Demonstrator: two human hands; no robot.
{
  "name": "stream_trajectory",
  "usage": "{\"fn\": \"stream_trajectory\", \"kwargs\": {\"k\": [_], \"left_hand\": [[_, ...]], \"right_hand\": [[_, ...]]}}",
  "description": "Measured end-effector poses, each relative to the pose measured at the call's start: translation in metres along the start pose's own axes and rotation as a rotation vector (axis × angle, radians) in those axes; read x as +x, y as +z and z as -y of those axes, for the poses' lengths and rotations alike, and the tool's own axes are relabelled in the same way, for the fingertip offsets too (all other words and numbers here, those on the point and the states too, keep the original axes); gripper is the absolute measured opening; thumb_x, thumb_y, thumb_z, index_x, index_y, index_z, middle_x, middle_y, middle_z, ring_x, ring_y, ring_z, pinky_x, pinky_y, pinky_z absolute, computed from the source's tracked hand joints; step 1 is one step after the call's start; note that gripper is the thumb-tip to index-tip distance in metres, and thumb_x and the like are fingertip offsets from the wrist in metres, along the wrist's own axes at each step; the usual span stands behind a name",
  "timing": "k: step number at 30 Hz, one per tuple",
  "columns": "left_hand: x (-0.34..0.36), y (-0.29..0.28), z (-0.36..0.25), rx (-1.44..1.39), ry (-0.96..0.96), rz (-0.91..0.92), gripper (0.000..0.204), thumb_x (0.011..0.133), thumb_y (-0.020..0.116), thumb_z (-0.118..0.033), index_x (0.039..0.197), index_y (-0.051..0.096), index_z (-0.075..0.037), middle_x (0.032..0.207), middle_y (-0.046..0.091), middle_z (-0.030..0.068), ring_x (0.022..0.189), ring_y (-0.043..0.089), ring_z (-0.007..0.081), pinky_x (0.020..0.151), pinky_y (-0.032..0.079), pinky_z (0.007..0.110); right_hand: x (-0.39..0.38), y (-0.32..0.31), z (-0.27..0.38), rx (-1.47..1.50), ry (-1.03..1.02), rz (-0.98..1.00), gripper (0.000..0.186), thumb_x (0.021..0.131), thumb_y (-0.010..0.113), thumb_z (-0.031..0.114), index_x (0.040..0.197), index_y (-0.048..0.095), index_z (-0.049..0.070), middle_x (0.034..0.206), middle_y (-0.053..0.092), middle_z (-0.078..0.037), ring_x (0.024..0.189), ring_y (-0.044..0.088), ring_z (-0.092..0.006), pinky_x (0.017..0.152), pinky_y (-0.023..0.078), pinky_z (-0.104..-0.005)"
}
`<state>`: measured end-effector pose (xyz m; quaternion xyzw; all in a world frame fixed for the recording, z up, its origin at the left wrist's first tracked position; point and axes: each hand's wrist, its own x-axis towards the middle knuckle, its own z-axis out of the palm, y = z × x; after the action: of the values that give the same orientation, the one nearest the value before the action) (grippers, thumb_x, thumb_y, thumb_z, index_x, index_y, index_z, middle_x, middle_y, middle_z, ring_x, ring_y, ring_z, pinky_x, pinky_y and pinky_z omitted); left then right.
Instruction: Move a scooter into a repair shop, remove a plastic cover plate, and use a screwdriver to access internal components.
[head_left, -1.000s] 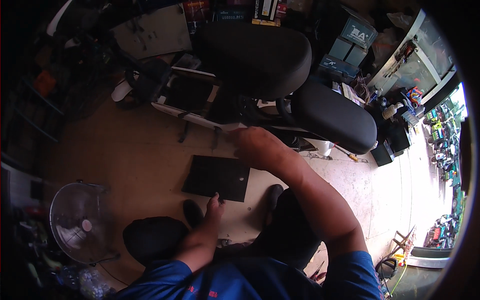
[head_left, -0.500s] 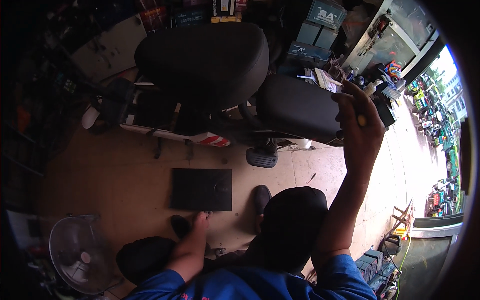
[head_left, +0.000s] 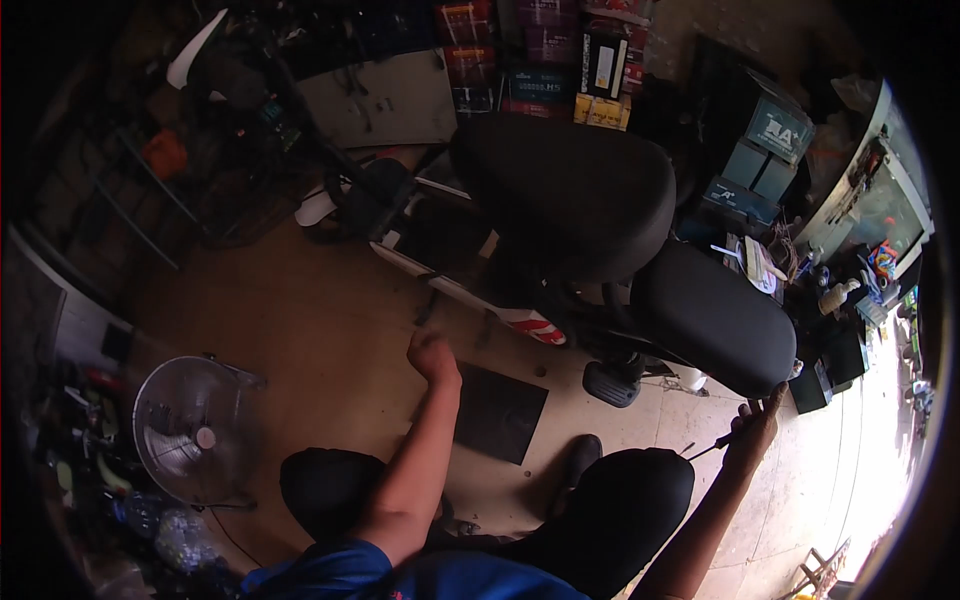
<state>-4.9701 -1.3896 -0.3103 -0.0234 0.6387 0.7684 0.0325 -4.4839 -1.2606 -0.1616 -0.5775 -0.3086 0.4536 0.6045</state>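
Note:
In front of me stands an electric scooter with a wide black front seat (head_left: 570,200) and a narrower black rear seat (head_left: 715,315). My right hand (head_left: 752,435) is below the rear seat's right end, its fingertips close to the edge. It is closed round a screwdriver (head_left: 708,449), whose thin dark shaft points left. My left hand (head_left: 432,357) reaches toward the scooter's lower side, fingers curled; what it holds, if anything, is hidden. Under my left forearm, a flat black square panel (head_left: 500,412) lies on the floor.
A clear-bladed fan (head_left: 190,430) stands at my left. Stacked battery boxes (head_left: 745,180) are at the back right, beside cluttered tools and bottles (head_left: 835,295). The scooter's black footrest (head_left: 612,383) juts out toward me. Bright daylight comes in at the right.
My view has turned left. My right hand has dropped from above the rear seat to below its end. My left hand has gone from the panel's near edge to beyond it.

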Motion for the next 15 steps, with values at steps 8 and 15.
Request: {"fn": "stream_trajectory", "kwargs": {"k": [8,15], "left_hand": [[0.015,0.025,-0.377,-0.06,1.246,0.023,0.019,0.094,0.053,-0.007,0.106,0.067,-0.003,0.072,0.057,-0.0012,0.064,0.048,0.0087,0.062,0.04,0.023],[0.026,0.048,-0.479,1.066,1.419,-0.173,0.073,0.087,0.054,-0.074,0.13,0.065,-0.015,0.082,0.074,0.0143,0.084,0.072,0.0316,0.071,0.055,0.041]], "right_hand": [[0.002,0.011,0.0,0.042,-0.013,0.079,0.068,0.09,0.062,0.067,0.107,0.063,0.001,0.07,0.048,-0.001,0.052,0.04,-0.0051,0.042,0.029,-0.0189],[0.01,0.028,-0.003,0.225,0.297,0.123,0.068,0.083,0.073,0.064,0.114,0.06,0.005,0.086,0.06,-0.004,0.06,0.05,-0.0063,0.042,0.032,-0.0172]]}}
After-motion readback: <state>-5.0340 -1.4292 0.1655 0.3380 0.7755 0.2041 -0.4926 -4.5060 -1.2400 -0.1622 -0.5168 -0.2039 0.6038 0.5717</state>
